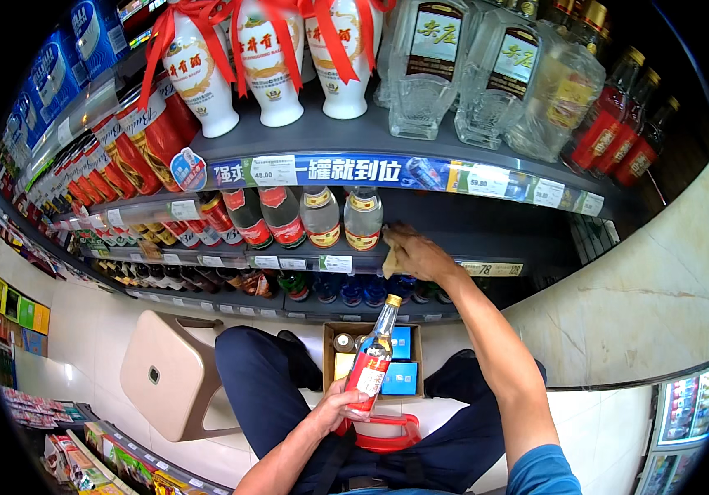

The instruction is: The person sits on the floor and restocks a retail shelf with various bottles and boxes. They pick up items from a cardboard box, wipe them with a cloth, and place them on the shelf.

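My left hand [339, 403] grips the lower part of a clear glass liquor bottle [372, 371] with a gold cap and a red-and-white label, tilted over my lap. Up at the middle shelf, my right hand [419, 250] holds a pale yellow cloth [393, 258] against the shelf's front edge. Just left of that hand stands a clear glass bottle [364, 216] with a yellow-and-red label, beside several similar bottles. Between my feet sits an open cardboard box [328, 352] holding blue cartons [399, 376] and a few capped containers [344, 342].
White porcelain liquor bottles [274, 68] with red ribbons and large glass bottles [425, 68] fill the upper shelf [330, 139]. A beige plastic stool [172, 377] stands at my left. Red plastic [391, 433] shows between my legs. A marble-patterned surface [633, 291] lies to the right.
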Demonstrator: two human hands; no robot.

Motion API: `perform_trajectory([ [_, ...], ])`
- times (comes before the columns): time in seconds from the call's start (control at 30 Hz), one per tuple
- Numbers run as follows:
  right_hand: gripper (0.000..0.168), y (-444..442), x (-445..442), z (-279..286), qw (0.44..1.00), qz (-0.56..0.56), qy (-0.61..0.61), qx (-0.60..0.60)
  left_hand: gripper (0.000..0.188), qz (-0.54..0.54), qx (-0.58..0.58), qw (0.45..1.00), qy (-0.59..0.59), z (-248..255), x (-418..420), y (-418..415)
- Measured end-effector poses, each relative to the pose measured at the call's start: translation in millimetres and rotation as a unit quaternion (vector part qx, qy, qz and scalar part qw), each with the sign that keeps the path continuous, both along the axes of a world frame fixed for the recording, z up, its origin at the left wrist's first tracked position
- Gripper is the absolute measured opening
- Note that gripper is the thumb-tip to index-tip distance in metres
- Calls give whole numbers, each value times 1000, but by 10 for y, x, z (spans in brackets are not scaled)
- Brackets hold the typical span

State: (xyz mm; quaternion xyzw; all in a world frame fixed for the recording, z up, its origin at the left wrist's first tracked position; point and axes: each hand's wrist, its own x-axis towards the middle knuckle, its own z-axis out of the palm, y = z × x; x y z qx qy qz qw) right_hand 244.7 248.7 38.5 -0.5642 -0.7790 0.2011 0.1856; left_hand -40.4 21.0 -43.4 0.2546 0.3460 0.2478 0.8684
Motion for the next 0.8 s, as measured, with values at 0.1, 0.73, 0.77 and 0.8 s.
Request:
perform_trajectory([
  [0.1, 47, -9, -40, -2, 994, 80, -76, 18, 50, 1, -5, 1000, -2, -29, -28, -15],
  [0.73, 44, -221, 1455, -339, 940, -191, -264, 104, 51, 25, -31, 999, 24, -27, 88, 14],
  [0.77, 42, -127, 1299, -347, 941, -223, -235, 100, 52, 20, -28, 999, 0, -89, 66, 3],
  [0.8, 35, -44, 1005, -235, 945, -217, -235, 70, 52, 15, -25, 1000, -5, -129, 25, 2],
])
